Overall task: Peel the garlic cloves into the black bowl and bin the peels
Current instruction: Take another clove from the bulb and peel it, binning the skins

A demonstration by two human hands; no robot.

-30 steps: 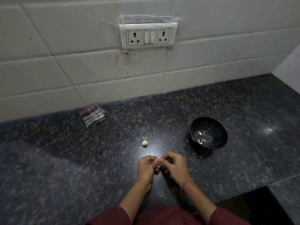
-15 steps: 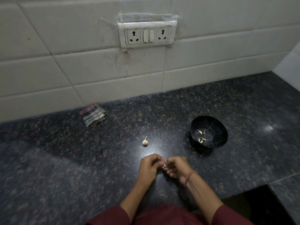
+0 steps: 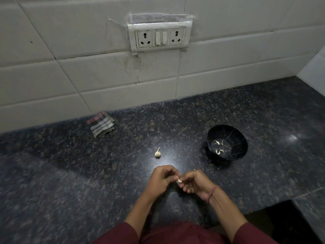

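Observation:
My left hand (image 3: 162,180) and my right hand (image 3: 195,182) meet fingertip to fingertip low in the middle of the counter, both pinching one small pale garlic clove (image 3: 179,180). A remaining piece of garlic bulb (image 3: 157,153) with a pointed stem lies on the dark granite just beyond my hands. The black bowl (image 3: 239,138) stands to the right of it, with three peeled cloves (image 3: 218,147) on its bottom. No bin is in view.
A folded checked cloth (image 3: 101,124) lies at the back left against the white tiled wall. A socket and switch plate (image 3: 159,37) is mounted on the wall above. The counter's front edge steps back at the lower right (image 3: 263,210).
My hands have shifted slightly toward me and to the right, and my right wrist has turned so the clove shows between the fingertips. Bowl and bulb piece stay put.

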